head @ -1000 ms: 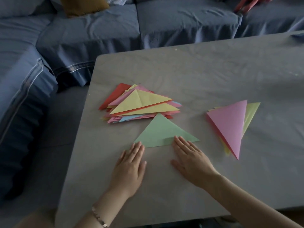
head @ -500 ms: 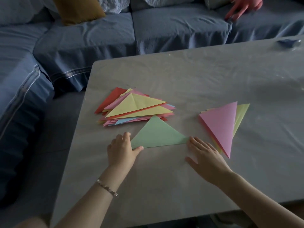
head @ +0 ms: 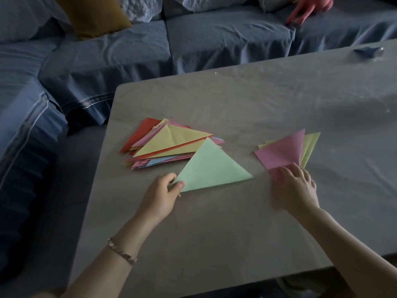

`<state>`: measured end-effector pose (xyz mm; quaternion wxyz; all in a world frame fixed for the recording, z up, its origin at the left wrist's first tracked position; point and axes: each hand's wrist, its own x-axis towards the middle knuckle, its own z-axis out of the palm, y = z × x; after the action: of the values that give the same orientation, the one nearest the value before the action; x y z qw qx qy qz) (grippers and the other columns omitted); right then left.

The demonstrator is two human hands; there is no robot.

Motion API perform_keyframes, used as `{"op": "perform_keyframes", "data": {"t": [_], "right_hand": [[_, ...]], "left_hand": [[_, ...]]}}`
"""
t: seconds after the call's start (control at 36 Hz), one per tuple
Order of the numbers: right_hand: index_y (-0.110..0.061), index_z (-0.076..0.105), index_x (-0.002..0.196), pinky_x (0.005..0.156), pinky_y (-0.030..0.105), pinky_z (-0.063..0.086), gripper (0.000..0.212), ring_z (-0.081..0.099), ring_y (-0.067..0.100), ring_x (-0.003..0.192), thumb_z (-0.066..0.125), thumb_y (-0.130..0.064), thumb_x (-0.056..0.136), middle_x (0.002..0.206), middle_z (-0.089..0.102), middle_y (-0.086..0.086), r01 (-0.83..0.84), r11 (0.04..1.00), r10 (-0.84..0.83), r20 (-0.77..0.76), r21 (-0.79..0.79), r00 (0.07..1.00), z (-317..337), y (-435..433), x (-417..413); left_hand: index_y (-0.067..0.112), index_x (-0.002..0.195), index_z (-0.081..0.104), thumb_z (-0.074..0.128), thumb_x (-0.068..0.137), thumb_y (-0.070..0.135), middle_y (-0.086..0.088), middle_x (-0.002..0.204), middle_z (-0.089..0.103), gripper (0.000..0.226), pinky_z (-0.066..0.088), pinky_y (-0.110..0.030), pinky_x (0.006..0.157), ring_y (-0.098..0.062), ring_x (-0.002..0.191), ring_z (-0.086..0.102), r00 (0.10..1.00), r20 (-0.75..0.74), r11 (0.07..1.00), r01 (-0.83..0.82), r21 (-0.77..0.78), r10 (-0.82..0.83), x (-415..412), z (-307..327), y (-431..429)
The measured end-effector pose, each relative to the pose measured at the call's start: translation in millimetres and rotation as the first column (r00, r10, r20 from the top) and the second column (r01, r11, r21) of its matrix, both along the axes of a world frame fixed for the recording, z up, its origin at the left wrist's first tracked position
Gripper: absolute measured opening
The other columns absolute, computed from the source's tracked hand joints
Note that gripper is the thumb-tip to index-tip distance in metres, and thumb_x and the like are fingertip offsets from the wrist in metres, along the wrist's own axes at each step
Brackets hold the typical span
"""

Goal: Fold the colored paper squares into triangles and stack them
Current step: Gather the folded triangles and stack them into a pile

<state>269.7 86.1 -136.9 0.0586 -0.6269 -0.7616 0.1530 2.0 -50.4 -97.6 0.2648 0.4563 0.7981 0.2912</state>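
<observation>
**Now, the green triangle (head: 211, 168) pinched**

The left hand (head: 161, 193) clamps thumb and fingers on its near-left corner. Its tip overlaps the stack of folded triangles (head: 169, 145) on the surface (head: 236, 222). The right hand (head: 296, 186) covers the near corner of the pink sheet (head: 281, 151), but blur hides whether it is pinching or pressing.

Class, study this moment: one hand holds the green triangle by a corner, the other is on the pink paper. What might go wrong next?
1. The left hand pinches only one corner of the green triangle, whose far tip overlaps the stack of triangles; sliding it on may push that fanned stack askew.
2. The right hand is on the near corner of the pink paper; lifting it might drag the yellow-green sheets beneath along.
</observation>
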Motion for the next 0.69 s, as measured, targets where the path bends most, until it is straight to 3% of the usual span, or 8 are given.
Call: {"op": "perform_keyframes", "data": {"t": [0.08, 0.22, 0.28, 0.36, 0.44, 0.56, 0.64, 0.69], "right_hand": [[-0.016, 0.061, 0.109, 0.095, 0.044, 0.036, 0.026, 0.04, 0.032, 0.122, 0.05, -0.029, 0.09, 0.12, 0.053, 0.009, -0.02, 0.996, 0.021, -0.01, 0.089, 1.0, -3, -1, 2], [-0.009, 0.063, 0.087, 0.072, 0.038, 0.041, 0.021, 0.055, 0.034, 0.094, 0.047, -0.02, 0.094, 0.094, 0.064, 0.008, -0.036, 0.985, 0.042, -0.027, 0.169, 0.999, 5, -5, 1], [-0.007, 0.061, 0.082, 0.064, 0.034, 0.04, 0.018, 0.054, 0.033, 0.088, 0.048, -0.016, 0.092, 0.09, 0.064, 0.008, -0.04, 0.989, 0.039, 0.008, 0.141, 0.999, 9, -6, 3], [-0.006, 0.06, 0.081, 0.058, 0.029, 0.034, 0.012, 0.051, 0.029, 0.079, 0.052, -0.009, 0.089, 0.086, 0.063, 0.009, -0.036, 0.991, 0.028, 0.071, 0.127, 0.997, 14, -9, 4], [-0.01, 0.061, 0.078, 0.057, 0.026, 0.033, 0.013, 0.051, 0.024, 0.078, 0.053, -0.01, 0.088, 0.084, 0.063, 0.004, -0.037, 0.992, 0.021, 0.131, 0.12, 0.991, 18, -14, 3], [-0.013, 0.066, 0.082, 0.057, 0.025, 0.032, 0.013, 0.048, 0.022, 0.07, 0.055, -0.008, 0.086, 0.085, 0.067, 0.003, -0.048, 0.992, 0.031, 0.147, 0.113, 0.989, 26, -21, -2], [-0.014, 0.071, 0.096, 0.06, 0.027, 0.035, 0.022, 0.051, 0.027, 0.073, 0.051, -0.009, 0.088, 0.095, 0.068, 0.008, -0.032, 0.996, 0.034, -0.027, 0.083, 0.999, 36, -29, -14], [-0.015, 0.07, 0.104, 0.067, 0.03, 0.04, 0.025, 0.057, 0.031, 0.09, 0.052, -0.009, 0.088, 0.104, 0.067, 0.007, -0.021, 0.995, 0.034, -0.139, 0.097, 0.99, 40, -34, -23]], "left_hand": [[0.009, 0.076, 0.048, 0.052, 0.092, 0.015, 0.004, 0.057, 0.056, 0.017, 0.046, -0.027, 0.053, -0.009, 0.05, 0.058, 0.981, 0.195, 0.993, -0.039, 0.116, 0.016, -6, 18, 8], [0.016, 0.068, 0.05, 0.051, 0.092, 0.012, 0.006, 0.055, 0.06, 0.025, 0.042, -0.02, 0.043, 0.0, 0.035, 0.047, 0.975, 0.125, 0.952, -0.206, 0.228, 0.181, -44, 32, 38], [0.009, 0.075, 0.054, 0.051, 0.092, 0.014, -0.006, 0.065, 0.062, 0.018, 0.047, -0.024, 0.051, 0.002, 0.036, 0.049, 0.965, 0.098, 0.947, -0.259, 0.192, 0.244, -59, 32, 47], [0.006, 0.089, 0.058, 0.055, 0.089, 0.018, -0.008, 0.07, 0.063, 0.012, 0.053, -0.037, 0.072, -0.01, 0.059, 0.063, 0.953, -0.006, 0.948, -0.3, 0.103, 0.302, -77, 26, 51], [0.005, 0.107, 0.058, 0.061, 0.085, 0.018, -0.011, 0.098, 0.063, 0.025, 0.044, -0.035, 0.082, -0.031, 0.096, 0.058, 0.92, -0.224, 0.947, -0.312, 0.076, 0.321, -75, 18, 48], [-0.002, 0.111, 0.057, 0.066, 0.081, 0.01, -0.022, 0.109, 0.058, 0.034, 0.039, -0.042, 0.092, -0.037, 0.106, 0.052, 0.88, -0.415, 0.967, -0.163, 0.193, 0.232, -42, 7, 37], [0.003, 0.095, 0.064, 0.061, 0.085, 0.01, -0.013, 0.093, 0.065, 0.012, 0.044, -0.033, 0.085, -0.026, 0.09, 0.06, 0.996, -0.035, 0.988, -0.081, 0.13, 0.086, 4, 9, 26], [0.011, 0.078, 0.063, 0.056, 0.089, 0.013, -0.006, 0.078, 0.066, 0.013, 0.05, -0.034, 0.079, -0.022, 0.078, 0.061, 0.95, 0.31, 0.999, -0.046, 0.024, 0.037, 35, 11, 20]]}}
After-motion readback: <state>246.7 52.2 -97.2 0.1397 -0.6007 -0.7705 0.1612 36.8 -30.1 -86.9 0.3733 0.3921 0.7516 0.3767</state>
